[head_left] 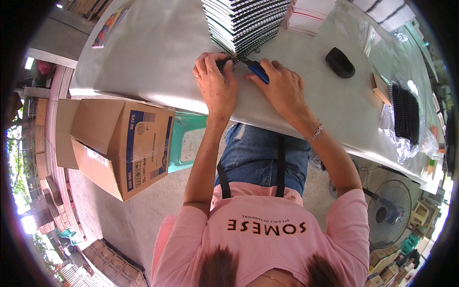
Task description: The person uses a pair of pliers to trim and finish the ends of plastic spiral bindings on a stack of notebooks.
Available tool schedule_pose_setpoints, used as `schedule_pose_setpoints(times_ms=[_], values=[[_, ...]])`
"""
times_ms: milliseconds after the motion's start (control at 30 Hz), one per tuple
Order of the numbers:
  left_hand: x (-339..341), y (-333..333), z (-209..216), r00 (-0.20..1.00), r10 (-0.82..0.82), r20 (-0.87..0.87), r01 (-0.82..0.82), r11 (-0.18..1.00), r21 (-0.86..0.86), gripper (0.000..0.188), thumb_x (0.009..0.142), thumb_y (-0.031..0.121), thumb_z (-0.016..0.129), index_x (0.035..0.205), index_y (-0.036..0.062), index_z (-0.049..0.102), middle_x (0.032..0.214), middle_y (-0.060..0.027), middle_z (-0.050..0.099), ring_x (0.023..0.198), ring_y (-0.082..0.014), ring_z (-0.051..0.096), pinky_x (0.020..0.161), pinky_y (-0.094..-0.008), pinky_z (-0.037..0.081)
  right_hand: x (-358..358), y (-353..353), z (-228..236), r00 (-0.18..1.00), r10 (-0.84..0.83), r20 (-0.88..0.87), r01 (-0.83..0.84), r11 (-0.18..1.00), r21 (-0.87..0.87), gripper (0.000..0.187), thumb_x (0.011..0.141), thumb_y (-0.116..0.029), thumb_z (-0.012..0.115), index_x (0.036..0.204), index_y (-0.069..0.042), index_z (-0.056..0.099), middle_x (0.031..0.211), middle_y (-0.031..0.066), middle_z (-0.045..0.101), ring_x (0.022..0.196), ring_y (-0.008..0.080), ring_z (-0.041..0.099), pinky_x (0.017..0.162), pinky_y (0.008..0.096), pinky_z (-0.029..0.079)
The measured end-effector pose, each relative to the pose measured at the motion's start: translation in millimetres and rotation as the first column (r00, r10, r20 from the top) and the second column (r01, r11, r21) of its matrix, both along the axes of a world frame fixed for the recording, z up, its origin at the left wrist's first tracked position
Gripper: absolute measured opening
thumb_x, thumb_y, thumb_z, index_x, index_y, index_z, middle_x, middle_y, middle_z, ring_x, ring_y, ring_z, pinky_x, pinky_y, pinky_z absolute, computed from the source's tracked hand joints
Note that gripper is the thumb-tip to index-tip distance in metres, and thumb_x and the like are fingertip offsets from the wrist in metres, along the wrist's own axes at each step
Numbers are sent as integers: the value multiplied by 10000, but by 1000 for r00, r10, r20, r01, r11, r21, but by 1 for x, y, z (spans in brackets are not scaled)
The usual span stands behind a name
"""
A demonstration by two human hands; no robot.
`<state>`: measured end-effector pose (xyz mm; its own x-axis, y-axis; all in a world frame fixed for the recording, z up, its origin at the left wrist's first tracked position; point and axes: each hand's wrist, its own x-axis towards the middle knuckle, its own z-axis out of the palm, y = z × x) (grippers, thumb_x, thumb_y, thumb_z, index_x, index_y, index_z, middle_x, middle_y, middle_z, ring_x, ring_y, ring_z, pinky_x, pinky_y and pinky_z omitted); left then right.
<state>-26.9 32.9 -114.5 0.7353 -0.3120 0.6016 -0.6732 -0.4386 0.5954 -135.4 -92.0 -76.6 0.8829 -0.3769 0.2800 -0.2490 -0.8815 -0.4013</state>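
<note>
My left hand is at the table's near side, its fingers curled around a black wire binding coil at the near corner of a notebook stack. In my right hand is a pair of blue-handled pliers, their dark tip pointing left at the coil between my two hands. Whether the jaws touch the wire is too small to tell. Just beyond stands the tall stack of notebooks, with white page edges and black coil spines.
More bound stock with pinkish edges stands right of the stack. A black oval object lies farther right, near a bundle of black coils on plastic. An open cardboard box sits at a green stool. A fan stands lower right.
</note>
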Motion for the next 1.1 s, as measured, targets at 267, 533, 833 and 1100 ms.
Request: schedule_pose_setpoints(times_ms=[267, 533, 833, 1100], values=[[-14, -4, 15, 997, 37, -63, -35, 998, 44, 310, 821, 104, 711, 1110, 103, 597, 1219, -134, 519, 1198, -352, 471, 1031, -480, 366, -8, -3, -11, 986, 38, 162, -5, 981, -195, 507, 875, -496, 704, 1136, -73, 604, 1005, 134, 622, 930, 293, 566, 809, 437, 390], [-15, -4, 11, 997, 66, -36, -63, 995, 73, 295, 801, 137, 742, 1068, 133, 617, 1237, -138, 491, 1214, -375, 463, 1022, -502, 379, -3, -4, -11, 978, 72, 197, -30, 978, -208, 473, 879, -470, 704, 1150, -91, 625, 1022, 126, 614, 950, 298, 562, 816, 434, 390], [-15, -7, 11, 996, 80, -26, -78, 994, 74, 271, 814, 134, 735, 1056, 122, 614, 1225, -140, 500, 1198, -375, 471, 997, -506, 393, 3, 0, -5, 1000, 31, 4, -30, 984, -174, 377, 891, -413, 705, 1084, -110, 592, 935, 115, 668, 812, 318, 680, 734, 462, 531], [-16, -7, 12, 997, 83, 7, -83, 993, 81, 253, 818, 120, 713, 1041, 110, 593, 1214, -140, 502, 1178, -371, 477, 972, -503, 393, -10, -5, -5, 996, 59, 73, -38, 965, -260, 442, 889, -433, 709, 1143, -89, 600, 991, 131, 653, 908, 295, 620, 783, 432, 446]])
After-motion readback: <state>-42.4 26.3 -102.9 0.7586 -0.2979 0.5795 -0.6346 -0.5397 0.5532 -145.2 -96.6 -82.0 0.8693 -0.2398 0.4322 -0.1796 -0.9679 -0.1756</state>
